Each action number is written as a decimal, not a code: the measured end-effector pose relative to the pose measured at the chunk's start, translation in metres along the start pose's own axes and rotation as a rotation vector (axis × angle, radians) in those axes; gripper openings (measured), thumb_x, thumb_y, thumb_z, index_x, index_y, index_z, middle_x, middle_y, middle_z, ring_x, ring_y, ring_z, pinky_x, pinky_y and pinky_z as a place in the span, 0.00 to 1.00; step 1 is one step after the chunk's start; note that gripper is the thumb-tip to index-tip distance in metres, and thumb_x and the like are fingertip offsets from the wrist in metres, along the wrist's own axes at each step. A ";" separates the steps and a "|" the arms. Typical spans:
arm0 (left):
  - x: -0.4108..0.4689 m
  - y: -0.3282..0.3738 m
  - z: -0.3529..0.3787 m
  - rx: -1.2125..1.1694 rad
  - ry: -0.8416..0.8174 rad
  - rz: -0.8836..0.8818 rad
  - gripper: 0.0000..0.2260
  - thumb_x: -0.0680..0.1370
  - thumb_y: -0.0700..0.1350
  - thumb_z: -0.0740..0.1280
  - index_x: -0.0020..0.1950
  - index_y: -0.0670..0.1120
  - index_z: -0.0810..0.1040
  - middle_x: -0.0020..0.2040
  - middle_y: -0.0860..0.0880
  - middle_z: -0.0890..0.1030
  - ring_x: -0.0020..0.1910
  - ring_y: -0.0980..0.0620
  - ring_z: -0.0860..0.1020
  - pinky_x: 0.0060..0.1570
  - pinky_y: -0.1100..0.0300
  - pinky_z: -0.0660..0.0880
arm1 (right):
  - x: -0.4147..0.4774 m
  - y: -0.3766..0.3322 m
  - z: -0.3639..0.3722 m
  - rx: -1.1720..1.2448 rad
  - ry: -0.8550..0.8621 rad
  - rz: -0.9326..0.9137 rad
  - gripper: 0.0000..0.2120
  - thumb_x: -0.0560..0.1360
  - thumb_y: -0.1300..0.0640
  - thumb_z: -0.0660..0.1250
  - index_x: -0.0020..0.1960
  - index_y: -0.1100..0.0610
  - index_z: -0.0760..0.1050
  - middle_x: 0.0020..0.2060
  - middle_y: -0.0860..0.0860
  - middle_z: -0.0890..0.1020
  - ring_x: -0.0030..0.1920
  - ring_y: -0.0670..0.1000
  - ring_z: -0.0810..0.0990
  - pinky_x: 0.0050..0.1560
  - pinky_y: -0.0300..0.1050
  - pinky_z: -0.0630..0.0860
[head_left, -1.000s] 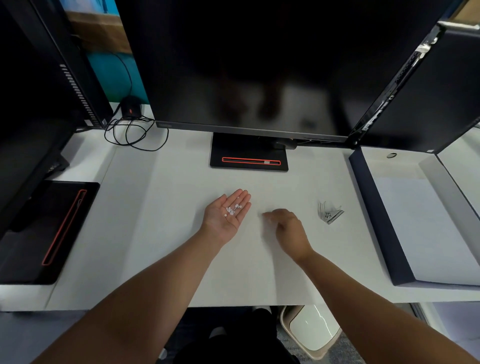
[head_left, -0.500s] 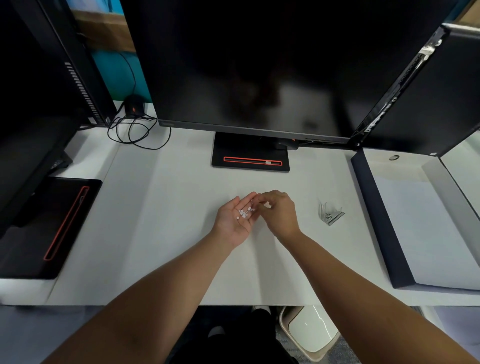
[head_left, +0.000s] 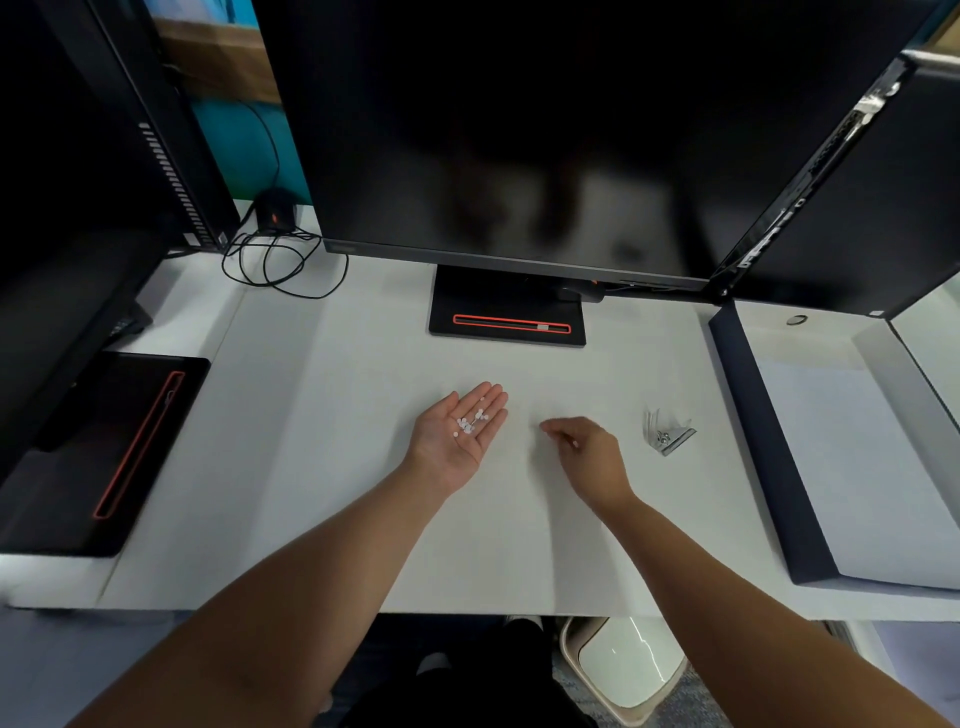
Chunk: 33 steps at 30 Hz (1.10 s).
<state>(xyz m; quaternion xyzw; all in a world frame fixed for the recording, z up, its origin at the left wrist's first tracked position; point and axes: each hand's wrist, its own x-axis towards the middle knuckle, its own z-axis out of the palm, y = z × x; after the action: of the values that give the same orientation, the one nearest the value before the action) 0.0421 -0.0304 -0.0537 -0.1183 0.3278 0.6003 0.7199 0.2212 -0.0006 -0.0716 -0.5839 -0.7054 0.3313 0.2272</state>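
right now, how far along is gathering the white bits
Done: a pile of bits lies in the open left hand. In hand: the right hand, fingers curled, touches the desk, seemingly for another. Left: unclear, no loose bits show on it; the bag lies apart.

Hands: two, the left hand (head_left: 457, 436) and the right hand (head_left: 589, 457), near centre.
Small white pieces (head_left: 470, 422): roughly a dozen on the left palm, too small and bunched for an exact count.
Clear bag (head_left: 667, 434): one, right of the hands; a few small metal parts inside, number unclear.
Monitors: three, the centre monitor (head_left: 519, 130), left monitor (head_left: 78, 208) and right monitor (head_left: 857, 208).
Stand bases with a red-lined slot: two, the centre base (head_left: 506, 312) and left base (head_left: 104, 452).
Coiled black cable (head_left: 280, 265): one, far left.
Small black device (head_left: 275, 208): one, beside the cable.
Open box (head_left: 748, 415): one, right.
Ring (head_left: 796, 319): one, far right.
Bin (head_left: 623, 670): one, near.
White desk (head_left: 363, 467): one.
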 end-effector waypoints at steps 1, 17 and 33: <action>0.000 0.001 -0.001 -0.002 0.003 0.001 0.18 0.83 0.45 0.54 0.58 0.34 0.76 0.53 0.39 0.83 0.55 0.43 0.80 0.56 0.51 0.75 | -0.004 0.005 0.002 -0.049 -0.022 -0.020 0.15 0.75 0.71 0.59 0.55 0.61 0.81 0.53 0.57 0.83 0.55 0.55 0.79 0.51 0.29 0.67; 0.005 0.004 0.001 0.013 -0.009 -0.005 0.18 0.83 0.45 0.53 0.58 0.34 0.76 0.55 0.39 0.82 0.55 0.43 0.80 0.59 0.52 0.74 | -0.025 0.027 0.029 -0.354 0.119 -0.259 0.22 0.67 0.66 0.57 0.55 0.58 0.81 0.45 0.56 0.82 0.44 0.60 0.79 0.44 0.49 0.75; 0.006 0.002 0.001 0.027 -0.009 -0.018 0.18 0.83 0.45 0.53 0.59 0.34 0.76 0.56 0.39 0.81 0.56 0.43 0.80 0.59 0.52 0.75 | -0.030 0.020 0.026 -0.619 0.025 -0.329 0.26 0.63 0.66 0.59 0.58 0.51 0.79 0.51 0.53 0.81 0.49 0.57 0.79 0.43 0.46 0.71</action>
<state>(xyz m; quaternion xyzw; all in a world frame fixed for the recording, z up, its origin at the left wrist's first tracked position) 0.0405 -0.0247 -0.0558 -0.1086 0.3315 0.5898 0.7283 0.2223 -0.0336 -0.1017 -0.5077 -0.8542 0.0536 0.0985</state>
